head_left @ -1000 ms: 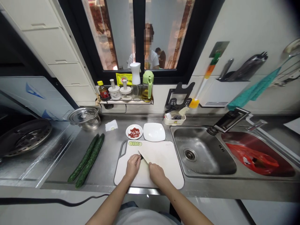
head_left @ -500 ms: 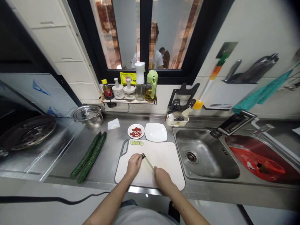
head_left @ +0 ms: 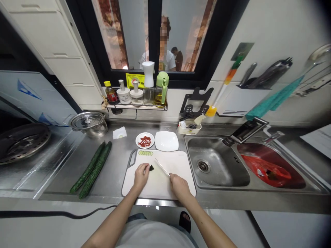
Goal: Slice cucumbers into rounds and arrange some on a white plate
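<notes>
My right hand (head_left: 179, 186) is closed round the handle of a knife (head_left: 162, 167), whose blade points up and left over the white cutting board (head_left: 162, 191). Left of the blade, my left hand (head_left: 141, 175) has its fingers together beside a small dark green piece (head_left: 151, 168); whether the fingertips pinch anything is too small to tell. Thin cucumber slices (head_left: 146, 153) overlap in a row near the board's top edge. Behind the board are a plate of chopped red pieces (head_left: 145, 141) and a white square plate (head_left: 167, 141).
Two whole cucumbers (head_left: 95, 170) lie left of the board, near a lidded steel pot (head_left: 90, 125). To the right is a sink (head_left: 219, 172) with a black faucet (head_left: 239, 132). A shelf (head_left: 139, 106) holds seasoning jars. People show in the window glass.
The knife has moved away from the dark green piece, leaving a gap between blade and left hand. The whole view has shifted slightly.
</notes>
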`<state>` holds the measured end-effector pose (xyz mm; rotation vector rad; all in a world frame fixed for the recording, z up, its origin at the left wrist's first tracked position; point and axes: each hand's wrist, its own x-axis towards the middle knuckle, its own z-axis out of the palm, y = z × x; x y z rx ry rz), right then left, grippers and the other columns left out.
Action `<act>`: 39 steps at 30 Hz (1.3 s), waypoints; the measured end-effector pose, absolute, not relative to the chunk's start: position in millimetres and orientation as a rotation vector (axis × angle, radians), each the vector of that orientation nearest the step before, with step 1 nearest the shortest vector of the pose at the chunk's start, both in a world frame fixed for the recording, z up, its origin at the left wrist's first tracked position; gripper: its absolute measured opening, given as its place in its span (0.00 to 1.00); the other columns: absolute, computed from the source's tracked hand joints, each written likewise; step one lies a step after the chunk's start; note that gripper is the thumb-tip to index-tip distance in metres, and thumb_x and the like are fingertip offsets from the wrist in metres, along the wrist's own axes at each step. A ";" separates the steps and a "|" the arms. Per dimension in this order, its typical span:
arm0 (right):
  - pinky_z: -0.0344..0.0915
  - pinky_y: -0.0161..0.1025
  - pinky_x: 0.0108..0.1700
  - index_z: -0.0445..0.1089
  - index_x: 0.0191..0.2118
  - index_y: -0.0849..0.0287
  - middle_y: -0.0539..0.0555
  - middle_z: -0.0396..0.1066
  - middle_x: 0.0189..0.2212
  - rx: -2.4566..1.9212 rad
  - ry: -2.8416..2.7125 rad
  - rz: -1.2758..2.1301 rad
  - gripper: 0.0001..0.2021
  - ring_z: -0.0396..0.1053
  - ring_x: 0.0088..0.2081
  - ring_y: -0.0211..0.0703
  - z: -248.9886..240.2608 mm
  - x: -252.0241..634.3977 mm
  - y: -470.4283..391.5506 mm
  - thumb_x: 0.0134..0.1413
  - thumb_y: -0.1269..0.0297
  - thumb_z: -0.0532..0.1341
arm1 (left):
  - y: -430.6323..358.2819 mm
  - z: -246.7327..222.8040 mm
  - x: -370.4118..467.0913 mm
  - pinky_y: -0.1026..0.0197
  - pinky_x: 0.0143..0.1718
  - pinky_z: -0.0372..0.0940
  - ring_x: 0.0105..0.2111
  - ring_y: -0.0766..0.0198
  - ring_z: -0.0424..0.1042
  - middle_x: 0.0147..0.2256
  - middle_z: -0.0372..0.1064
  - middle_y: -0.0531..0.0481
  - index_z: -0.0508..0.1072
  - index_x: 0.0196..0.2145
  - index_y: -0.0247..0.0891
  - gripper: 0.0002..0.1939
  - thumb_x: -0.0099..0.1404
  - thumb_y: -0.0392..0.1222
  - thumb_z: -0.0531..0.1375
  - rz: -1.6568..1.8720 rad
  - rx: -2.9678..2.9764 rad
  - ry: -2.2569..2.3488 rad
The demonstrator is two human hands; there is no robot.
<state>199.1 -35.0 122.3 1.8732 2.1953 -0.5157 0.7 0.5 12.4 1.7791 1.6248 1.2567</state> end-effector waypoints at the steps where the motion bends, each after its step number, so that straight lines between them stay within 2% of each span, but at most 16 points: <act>1: 0.58 0.36 0.35 0.67 0.45 0.60 0.59 0.72 0.38 1.869 2.201 -0.470 0.15 0.71 0.39 0.44 122.5 200.6 -34.5 0.61 0.75 0.46 | 0.1 14.7 0.0 0.59 0.41 0.66 0.37 0.61 0.72 0.36 0.73 0.45 0.74 0.37 0.37 0.12 0.65 0.43 0.53 1.272 1.735 1.640; 5: 0.55 0.35 0.33 0.66 0.47 0.57 0.57 0.70 0.37 1.859 2.238 -0.244 0.15 0.70 0.34 0.41 123.7 207.3 -32.9 0.59 0.76 0.49 | 2.7 30.5 -5.2 0.59 0.41 0.67 0.39 0.59 0.72 0.39 0.74 0.43 0.74 0.39 0.36 0.14 0.64 0.47 0.54 1.345 1.469 1.725; 8: 0.54 0.37 0.36 0.66 0.51 0.54 0.57 0.70 0.38 1.867 2.378 0.011 0.18 0.67 0.34 0.41 121.8 215.0 -31.8 0.58 0.75 0.53 | 12.8 46.8 -10.9 0.58 0.41 0.67 0.39 0.59 0.72 0.39 0.74 0.42 0.74 0.40 0.36 0.18 0.63 0.51 0.55 1.398 1.208 1.705; 12: 0.52 0.41 0.39 0.66 0.54 0.52 0.59 0.68 0.43 1.868 2.644 0.362 0.20 0.61 0.36 0.44 115.7 224.4 -29.4 0.56 0.73 0.55 | 30.6 69.6 -16.4 0.60 0.37 0.68 0.34 0.61 0.72 0.37 0.74 0.42 0.74 0.38 0.34 0.23 0.59 0.58 0.56 1.319 1.022 1.490; 15: 0.51 0.42 0.39 0.67 0.53 0.53 0.59 0.68 0.44 1.879 2.747 0.489 0.18 0.59 0.36 0.45 112.8 226.6 -27.8 0.57 0.71 0.55 | 36.8 86.1 -16.3 0.61 0.35 0.67 0.32 0.62 0.72 0.36 0.74 0.42 0.76 0.37 0.34 0.26 0.56 0.61 0.58 1.198 1.080 1.357; 18: 0.50 0.42 0.39 0.67 0.53 0.53 0.58 0.67 0.44 1.892 2.763 0.483 0.18 0.57 0.36 0.44 113.5 225.7 -28.0 0.58 0.71 0.54 | 35.1 100.0 -12.7 0.61 0.36 0.67 0.34 0.61 0.72 0.37 0.75 0.42 0.77 0.38 0.34 0.25 0.57 0.60 0.58 1.106 1.236 1.297; 24: 0.50 0.43 0.43 0.64 0.57 0.51 0.59 0.65 0.49 1.876 2.677 0.293 0.21 0.57 0.39 0.46 120.5 223.2 -32.8 0.60 0.71 0.51 | 29.8 117.4 -2.9 0.60 0.39 0.66 0.35 0.60 0.72 0.38 0.75 0.44 0.77 0.42 0.36 0.20 0.57 0.51 0.61 0.867 1.585 1.311; 28: 0.50 0.44 0.44 0.63 0.58 0.52 0.60 0.64 0.50 1.855 2.683 0.242 0.21 0.57 0.40 0.47 121.1 222.8 -34.4 0.60 0.71 0.51 | 31.1 124.6 2.5 0.60 0.42 0.64 0.38 0.59 0.71 0.38 0.76 0.46 0.79 0.37 0.38 0.15 0.56 0.48 0.62 0.677 1.813 1.317; 34: 0.49 0.44 0.44 0.65 0.56 0.52 0.59 0.65 0.50 1.801 2.682 0.284 0.20 0.57 0.39 0.46 114.4 224.8 -36.7 0.61 0.70 0.50 | 27.7 121.6 10.9 0.64 0.33 0.61 0.30 0.63 0.70 0.29 0.74 0.51 0.77 0.31 0.38 0.08 0.55 0.44 0.62 0.636 1.855 1.303; 39: 0.50 0.44 0.42 0.65 0.55 0.53 0.59 0.66 0.48 1.797 2.691 0.285 0.19 0.57 0.38 0.46 104.6 230.8 -41.8 0.60 0.70 0.52 | 37.0 93.3 11.7 0.66 0.28 0.61 0.25 0.67 0.68 0.25 0.71 0.53 0.75 0.30 0.36 0.07 0.56 0.41 0.60 0.756 1.598 1.410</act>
